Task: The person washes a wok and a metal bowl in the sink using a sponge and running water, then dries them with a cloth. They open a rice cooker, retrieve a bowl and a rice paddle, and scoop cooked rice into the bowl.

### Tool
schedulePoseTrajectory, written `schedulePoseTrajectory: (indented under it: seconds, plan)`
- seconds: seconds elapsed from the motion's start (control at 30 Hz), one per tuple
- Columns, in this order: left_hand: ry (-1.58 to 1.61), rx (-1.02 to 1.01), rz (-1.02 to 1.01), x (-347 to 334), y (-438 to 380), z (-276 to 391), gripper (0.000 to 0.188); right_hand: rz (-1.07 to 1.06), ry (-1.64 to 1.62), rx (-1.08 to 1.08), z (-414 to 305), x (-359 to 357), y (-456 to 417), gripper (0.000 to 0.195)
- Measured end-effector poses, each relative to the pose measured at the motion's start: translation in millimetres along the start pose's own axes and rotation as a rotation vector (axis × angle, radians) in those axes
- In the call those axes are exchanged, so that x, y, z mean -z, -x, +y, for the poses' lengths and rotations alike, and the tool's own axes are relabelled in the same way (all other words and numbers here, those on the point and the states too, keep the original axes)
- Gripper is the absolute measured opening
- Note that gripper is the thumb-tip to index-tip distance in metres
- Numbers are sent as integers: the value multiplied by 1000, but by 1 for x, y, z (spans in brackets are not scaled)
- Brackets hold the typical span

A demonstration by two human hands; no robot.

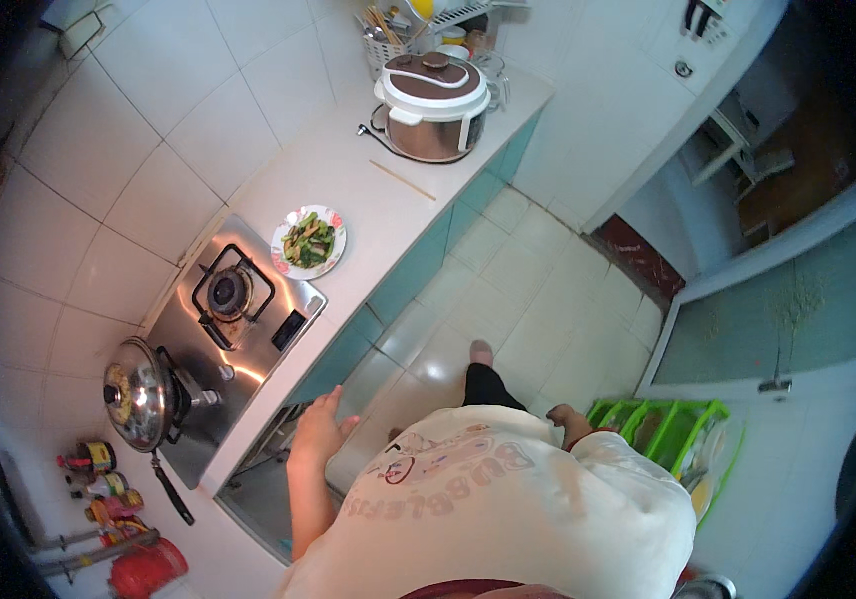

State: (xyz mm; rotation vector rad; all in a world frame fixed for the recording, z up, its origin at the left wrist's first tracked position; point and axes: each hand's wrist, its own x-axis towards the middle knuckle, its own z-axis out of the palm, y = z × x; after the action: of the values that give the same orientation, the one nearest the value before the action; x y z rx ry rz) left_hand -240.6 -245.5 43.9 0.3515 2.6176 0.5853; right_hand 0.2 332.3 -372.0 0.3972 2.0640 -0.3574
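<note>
My left hand [324, 427] is in the air near the counter's front edge, fingers apart and holding nothing. My right hand [567, 421] hangs by my side, close to a green rack; it is partly hidden by my shirt, and its grip is unclear. On the stainless steel gas stove [252, 378], a lidded frying pan [139, 394] covers one burner, while the other burner [230, 294] is bare. A floral-rimmed plate [277, 245] of cooked green vegetables [311, 241] sits beside the stove. Farther along the white counter lie a single chopstick [402, 180] and an electric pressure cooker [434, 112].
Condiment bottles [106, 483] and a red container [148, 567] stand past the pan. A utensil basket [387, 54] is behind the cooker. The green rack [660, 434] stands at my right. An open compartment [259, 490] is under the counter; a doorway [698, 172] lies at upper right.
</note>
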Motion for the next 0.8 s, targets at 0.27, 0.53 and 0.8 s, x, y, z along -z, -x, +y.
schedulePoseTrajectory:
  seconds: [0.27, 0.53, 0.8]
  plan:
    - [46, -38, -190, -42, -127, 151, 62, 307, -662, -27, 25, 212, -12, 34]
    - [120, -87, -77, -52, -192, 204, 60, 458, -299, 206, 31, 371, -57, 36]
    - [300, -33, 119, -37, -305, 178, 52, 569, -557, 661, -165, 520, -53, 27]
